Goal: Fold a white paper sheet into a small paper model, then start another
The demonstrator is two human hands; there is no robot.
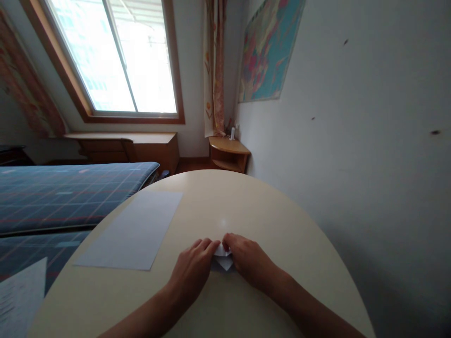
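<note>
A small folded piece of white paper (pixel 223 258) lies on the round cream table (pixel 275 225). My left hand (pixel 193 271) and my right hand (pixel 246 259) meet over it, fingers curled and pressed down on its folds. Most of the paper is hidden under the fingers; only a small white corner shows between the hands.
A flat sheet of white paper (pixel 134 230) lies on the table to the left of my hands. A bed with a blue plaid cover (pixel 63 192) stands at the left, with another paper sheet (pixel 21 295) on it. A white wall runs close on the right.
</note>
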